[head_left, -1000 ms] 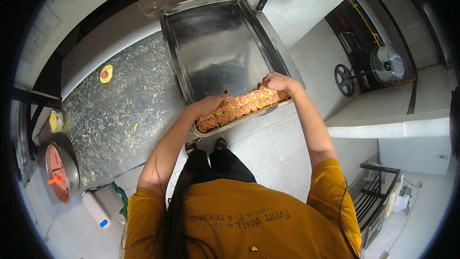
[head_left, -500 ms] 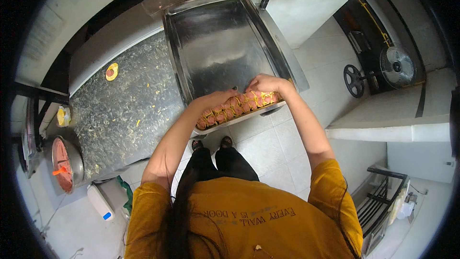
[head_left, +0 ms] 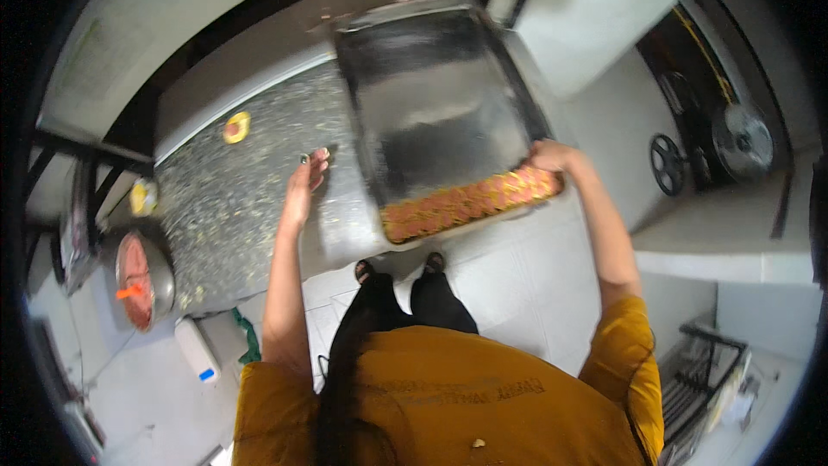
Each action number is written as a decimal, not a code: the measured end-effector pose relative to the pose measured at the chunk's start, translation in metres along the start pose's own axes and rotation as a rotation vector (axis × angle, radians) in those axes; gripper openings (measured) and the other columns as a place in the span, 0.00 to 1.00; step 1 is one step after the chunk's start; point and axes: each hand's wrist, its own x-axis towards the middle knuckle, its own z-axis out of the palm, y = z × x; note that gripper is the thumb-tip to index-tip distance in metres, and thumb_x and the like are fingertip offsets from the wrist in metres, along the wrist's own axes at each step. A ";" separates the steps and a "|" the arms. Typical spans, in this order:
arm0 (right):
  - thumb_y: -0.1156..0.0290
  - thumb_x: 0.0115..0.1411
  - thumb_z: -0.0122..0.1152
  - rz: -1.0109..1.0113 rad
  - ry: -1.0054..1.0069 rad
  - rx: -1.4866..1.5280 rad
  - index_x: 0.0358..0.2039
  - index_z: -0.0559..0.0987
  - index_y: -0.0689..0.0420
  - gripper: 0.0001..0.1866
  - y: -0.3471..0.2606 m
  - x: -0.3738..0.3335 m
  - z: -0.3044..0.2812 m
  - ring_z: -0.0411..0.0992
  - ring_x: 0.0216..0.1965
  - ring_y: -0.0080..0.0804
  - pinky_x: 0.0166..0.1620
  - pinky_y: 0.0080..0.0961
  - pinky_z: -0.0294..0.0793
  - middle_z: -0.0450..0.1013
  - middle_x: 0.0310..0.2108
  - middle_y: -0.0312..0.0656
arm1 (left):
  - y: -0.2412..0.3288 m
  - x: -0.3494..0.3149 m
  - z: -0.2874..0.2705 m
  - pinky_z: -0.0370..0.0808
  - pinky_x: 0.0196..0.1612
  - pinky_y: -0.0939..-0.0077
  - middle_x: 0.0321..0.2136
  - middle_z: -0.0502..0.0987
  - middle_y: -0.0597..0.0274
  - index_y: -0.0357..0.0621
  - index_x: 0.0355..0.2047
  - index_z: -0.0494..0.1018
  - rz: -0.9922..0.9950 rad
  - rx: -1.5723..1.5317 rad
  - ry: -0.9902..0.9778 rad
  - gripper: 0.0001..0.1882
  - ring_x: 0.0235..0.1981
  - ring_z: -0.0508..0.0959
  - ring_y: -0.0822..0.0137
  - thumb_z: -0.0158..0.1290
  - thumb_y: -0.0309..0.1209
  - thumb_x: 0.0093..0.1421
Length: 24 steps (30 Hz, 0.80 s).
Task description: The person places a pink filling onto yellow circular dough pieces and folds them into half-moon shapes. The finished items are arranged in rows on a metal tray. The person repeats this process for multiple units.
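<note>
Raised over the speckled, floured countertop (head_left: 250,198), my left hand (head_left: 304,181) is empty, its fingers apart and pointing away from me. My right hand (head_left: 552,157) is at the right edge of the large metal tray (head_left: 431,112), its fingers curled down beside the end of the dumplings. Whether they hold the rim or a dumpling is hidden by the hand and blur. Open-topped dumplings (head_left: 470,209) with pink filling and yellow wrappers stand packed along the tray's near side. Farther left, one round yellow wrapper with pink filling (head_left: 235,128) lies flat on the countertop.
A metal bowl of pink filling (head_left: 138,280) with an orange-handled utensil (head_left: 129,292) stands at the left. Near it are a yellow-and-white packet (head_left: 144,197) and a white container (head_left: 197,349). A fan (head_left: 743,140) stands at the far right.
My left hand has left the dumplings and moved left over the countertop. My right hand has shifted right to the tray's edge. The whole view has moved slightly.
</note>
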 end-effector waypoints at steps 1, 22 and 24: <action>0.55 0.50 0.50 -0.005 -0.009 -0.103 0.31 0.79 0.61 0.21 -0.008 -0.003 -0.006 0.72 0.39 0.48 0.41 0.38 0.69 0.74 0.35 0.54 | -0.026 0.008 -0.030 0.60 0.53 0.72 0.50 0.69 0.68 0.47 0.53 0.65 -0.039 0.087 0.049 0.28 0.50 0.67 0.72 0.34 0.53 0.62; 0.83 0.48 0.52 -0.175 0.606 0.856 0.44 0.75 0.58 0.20 -0.291 -0.066 0.115 0.70 0.43 0.33 0.49 0.26 0.67 0.73 0.43 0.43 | -0.061 0.184 -0.234 0.72 0.27 0.60 0.20 0.76 0.45 0.32 0.22 0.76 0.068 0.782 0.734 0.21 0.25 0.79 0.51 0.56 0.44 0.49; 0.82 0.49 0.51 -0.323 0.584 0.890 0.44 0.75 0.59 0.20 -0.320 -0.043 0.129 0.70 0.42 0.34 0.48 0.27 0.67 0.73 0.42 0.44 | -0.102 0.197 -0.262 0.71 0.25 0.66 0.18 0.74 0.57 0.35 0.21 0.73 0.177 0.448 0.643 0.15 0.20 0.75 0.61 0.55 0.38 0.50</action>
